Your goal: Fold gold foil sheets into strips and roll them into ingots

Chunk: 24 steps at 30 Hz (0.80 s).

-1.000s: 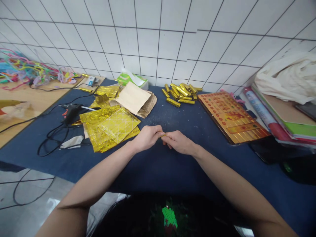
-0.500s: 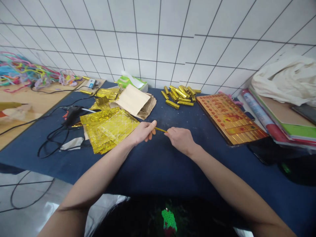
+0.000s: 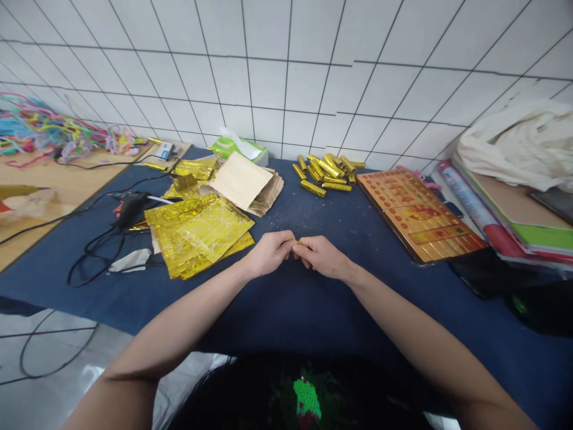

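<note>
Over the middle of the dark blue cloth, my left hand (image 3: 270,253) and my right hand (image 3: 323,257) meet fingertip to fingertip. Both are closed in a pinch on a thin rolled strip of gold foil paper (image 3: 297,242), most of which the fingers hide. Left of my left hand lie overlapping sheets of gold foil paper (image 3: 215,230). Behind them sits a stack of brown paper (image 3: 242,181). Farther back, near the wall, several short gold paper rolls (image 3: 329,171) lie in a loose pile.
A black glue gun (image 3: 132,209) with a looped cable lies at the left. A gold-and-red printed pack (image 3: 421,215) lies at the right, beside stacked books (image 3: 514,221) under white cloth (image 3: 523,143). A green tissue pack (image 3: 239,149) stands by the tiled wall.
My hands have come together; the gold strip stretched between them is now mostly covered by fingers. My left hand moved slightly down and right, uncovering more of the gold sheets.
</note>
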### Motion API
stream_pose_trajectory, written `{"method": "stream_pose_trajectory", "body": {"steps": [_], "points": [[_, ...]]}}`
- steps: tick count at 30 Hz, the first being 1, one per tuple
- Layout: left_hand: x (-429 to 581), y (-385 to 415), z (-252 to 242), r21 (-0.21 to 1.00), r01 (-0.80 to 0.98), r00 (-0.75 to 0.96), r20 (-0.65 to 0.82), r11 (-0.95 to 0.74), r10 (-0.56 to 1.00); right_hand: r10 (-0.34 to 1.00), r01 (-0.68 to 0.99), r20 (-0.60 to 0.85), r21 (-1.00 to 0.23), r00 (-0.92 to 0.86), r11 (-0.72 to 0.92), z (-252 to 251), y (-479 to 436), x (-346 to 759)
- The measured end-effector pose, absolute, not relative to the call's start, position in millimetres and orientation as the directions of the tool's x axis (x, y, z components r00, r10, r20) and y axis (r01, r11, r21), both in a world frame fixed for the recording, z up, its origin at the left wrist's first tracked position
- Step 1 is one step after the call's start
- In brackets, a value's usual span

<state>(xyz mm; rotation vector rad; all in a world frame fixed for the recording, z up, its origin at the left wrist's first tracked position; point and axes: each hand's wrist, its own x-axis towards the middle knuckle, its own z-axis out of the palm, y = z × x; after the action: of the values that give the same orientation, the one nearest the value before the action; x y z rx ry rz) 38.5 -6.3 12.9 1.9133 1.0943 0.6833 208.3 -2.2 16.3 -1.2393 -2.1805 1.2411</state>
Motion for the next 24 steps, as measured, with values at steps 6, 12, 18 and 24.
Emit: {"method": "stream_pose_trajectory", "body": {"steps": [6,12,18,24], "points": [[25.0,5.8,15.2,0.889,0.384,0.334,0.118,-0.249,0.935,0.800,0.434,-0.196,-0.896,-0.567,0.088,20.2,1.5,215.3],[23.2,9.3,17.5,0.949,0.297,0.315,0.009,-0.108,0.949,0.857,0.693,0.059,-0.562,-0.512,0.452,18.1,0.7,214.5],[23.1,10.1,15.7,0.947,0.200,0.338,-0.307,0.252,0.889,0.767,0.791,0.283,-0.045,-0.576,0.610,2.5,-0.2,216.9],[27.2,5.7,11.2,0.932,0.359,0.364,-0.103,-0.037,0.926,0.840,0.763,0.172,-0.357,-0.514,0.539,9.6,0.4,215.5]]}}
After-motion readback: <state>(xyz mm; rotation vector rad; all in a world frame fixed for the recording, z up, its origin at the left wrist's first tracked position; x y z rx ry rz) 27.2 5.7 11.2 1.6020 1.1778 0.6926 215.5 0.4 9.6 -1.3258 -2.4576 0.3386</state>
